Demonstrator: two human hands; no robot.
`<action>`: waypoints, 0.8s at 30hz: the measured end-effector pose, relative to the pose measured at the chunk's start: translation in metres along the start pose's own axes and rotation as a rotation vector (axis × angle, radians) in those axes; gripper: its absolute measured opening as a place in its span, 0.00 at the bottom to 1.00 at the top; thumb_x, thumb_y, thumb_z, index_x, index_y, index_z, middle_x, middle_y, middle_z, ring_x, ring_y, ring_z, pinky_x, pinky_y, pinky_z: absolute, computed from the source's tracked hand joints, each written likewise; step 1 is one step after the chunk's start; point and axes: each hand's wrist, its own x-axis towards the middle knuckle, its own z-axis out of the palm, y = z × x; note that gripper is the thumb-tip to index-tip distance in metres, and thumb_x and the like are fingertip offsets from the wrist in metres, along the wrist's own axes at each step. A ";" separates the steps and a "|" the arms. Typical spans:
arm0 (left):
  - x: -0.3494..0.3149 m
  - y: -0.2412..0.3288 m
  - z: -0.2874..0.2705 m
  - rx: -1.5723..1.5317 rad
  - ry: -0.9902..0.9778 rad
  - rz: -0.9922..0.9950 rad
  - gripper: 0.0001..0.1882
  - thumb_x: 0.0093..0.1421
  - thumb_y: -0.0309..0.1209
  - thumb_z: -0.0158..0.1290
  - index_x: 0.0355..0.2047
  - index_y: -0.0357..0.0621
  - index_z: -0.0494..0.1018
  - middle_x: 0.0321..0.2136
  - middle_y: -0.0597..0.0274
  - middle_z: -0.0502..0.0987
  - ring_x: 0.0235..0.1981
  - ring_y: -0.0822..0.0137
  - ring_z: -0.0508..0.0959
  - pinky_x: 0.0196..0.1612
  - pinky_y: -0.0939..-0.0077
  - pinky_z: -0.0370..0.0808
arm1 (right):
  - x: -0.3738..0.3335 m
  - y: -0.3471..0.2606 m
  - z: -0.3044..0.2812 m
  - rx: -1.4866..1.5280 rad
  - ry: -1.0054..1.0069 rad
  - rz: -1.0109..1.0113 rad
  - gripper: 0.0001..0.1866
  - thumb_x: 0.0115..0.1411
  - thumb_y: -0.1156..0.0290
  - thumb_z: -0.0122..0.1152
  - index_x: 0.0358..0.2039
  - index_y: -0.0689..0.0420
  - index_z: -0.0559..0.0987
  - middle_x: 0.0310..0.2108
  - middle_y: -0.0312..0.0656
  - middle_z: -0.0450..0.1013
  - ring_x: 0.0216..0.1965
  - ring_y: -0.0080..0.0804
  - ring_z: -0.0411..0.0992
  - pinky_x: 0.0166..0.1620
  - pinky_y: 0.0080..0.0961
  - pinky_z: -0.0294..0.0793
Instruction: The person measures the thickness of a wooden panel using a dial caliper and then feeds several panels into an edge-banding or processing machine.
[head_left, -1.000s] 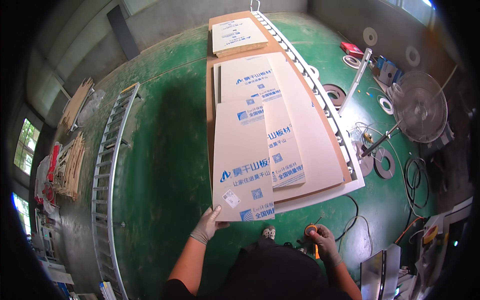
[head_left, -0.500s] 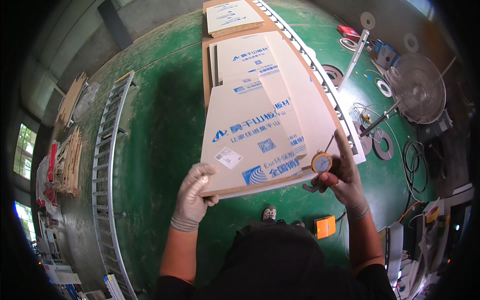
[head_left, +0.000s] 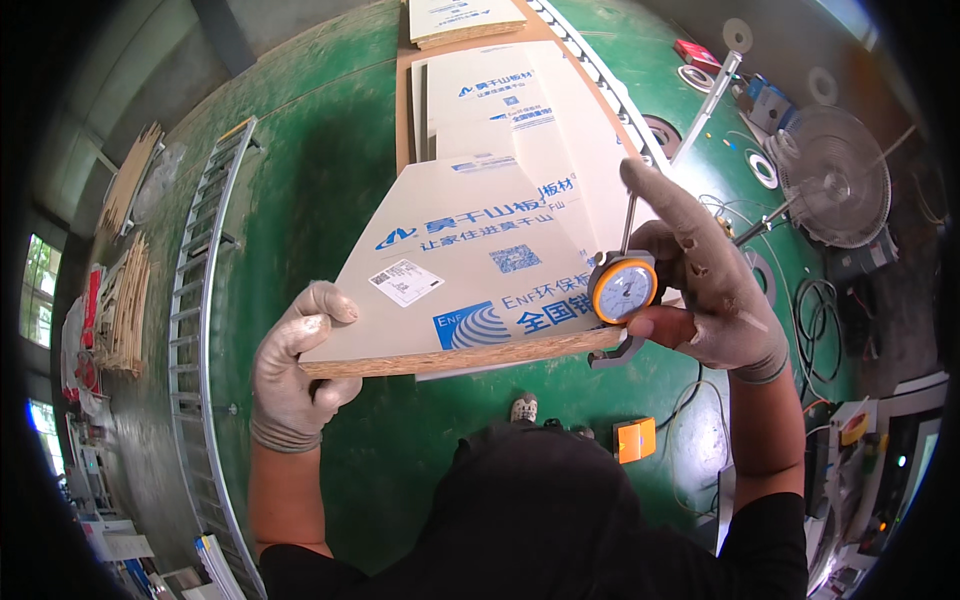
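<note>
A white-faced board [head_left: 470,270] with blue print, a label and a raw wood edge tilts up toward me. My gloved left hand [head_left: 300,350] pinches its near left corner, thumb above and fingers below. In my gloved right hand [head_left: 710,290] is a dial thickness gauge [head_left: 625,291] with an orange rim and a grey C-shaped frame. The gauge sits at the board's near right corner, its dial above the face and its lower arm under the edge. My right index finger points up along the gauge's thin rod.
More white boards [head_left: 480,85] lie beyond, with another stack [head_left: 465,20] at the far end. A ladder [head_left: 205,270] lies on the green floor at left. At right stand a fan [head_left: 835,175] and coiled black hose [head_left: 815,320]. An orange box [head_left: 634,440] is near my feet.
The board's near edge has come up and closer, its left corner shifting left with my left hand. My right hand has brought the gauge from beside the board onto its near right corner.
</note>
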 end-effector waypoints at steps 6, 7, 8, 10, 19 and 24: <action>-0.003 0.004 -0.009 -0.123 -0.063 -0.023 0.10 0.65 0.27 0.44 0.43 0.35 0.68 0.31 0.48 0.76 0.08 0.72 0.66 0.08 0.82 0.61 | 0.018 -0.017 0.003 -0.076 0.011 0.042 0.49 0.46 0.81 0.73 0.68 0.64 0.59 0.44 0.44 0.76 0.44 0.29 0.76 0.48 0.22 0.74; -0.004 0.006 -0.010 -0.131 -0.068 -0.025 0.10 0.65 0.27 0.44 0.43 0.35 0.68 0.31 0.48 0.76 0.08 0.72 0.65 0.08 0.82 0.61 | 0.022 -0.018 0.002 -0.125 -0.011 0.025 0.49 0.45 0.80 0.74 0.67 0.64 0.60 0.44 0.44 0.76 0.44 0.29 0.76 0.47 0.22 0.74; -0.004 0.005 -0.011 -0.143 -0.071 -0.028 0.10 0.65 0.27 0.44 0.43 0.35 0.68 0.31 0.48 0.76 0.08 0.72 0.65 0.07 0.82 0.60 | 0.027 -0.017 0.003 -0.149 -0.025 0.005 0.48 0.46 0.81 0.74 0.67 0.64 0.61 0.44 0.43 0.76 0.44 0.28 0.76 0.47 0.21 0.74; -0.004 0.007 -0.009 -0.114 -0.036 -0.038 0.09 0.65 0.29 0.45 0.41 0.36 0.69 0.29 0.53 0.75 0.08 0.75 0.64 0.07 0.84 0.60 | 0.031 -0.015 0.002 -0.157 -0.072 -0.023 0.46 0.45 0.82 0.74 0.66 0.63 0.63 0.47 0.44 0.76 0.45 0.29 0.77 0.46 0.22 0.76; -0.004 0.009 -0.008 -0.100 -0.133 0.027 0.14 0.68 0.33 0.44 0.48 0.36 0.65 0.39 0.43 0.75 0.08 0.75 0.63 0.08 0.83 0.59 | 0.034 -0.020 0.000 -0.131 -0.056 -0.035 0.47 0.43 0.80 0.74 0.65 0.63 0.63 0.54 0.47 0.73 0.48 0.33 0.77 0.48 0.27 0.79; -0.001 0.007 -0.017 -0.047 -0.210 0.049 0.19 0.70 0.40 0.46 0.52 0.37 0.62 0.44 0.44 0.75 0.13 0.74 0.71 0.12 0.85 0.67 | 0.031 -0.029 0.002 -0.090 -0.004 0.030 0.47 0.43 0.79 0.74 0.65 0.63 0.62 0.54 0.51 0.73 0.49 0.36 0.78 0.51 0.31 0.79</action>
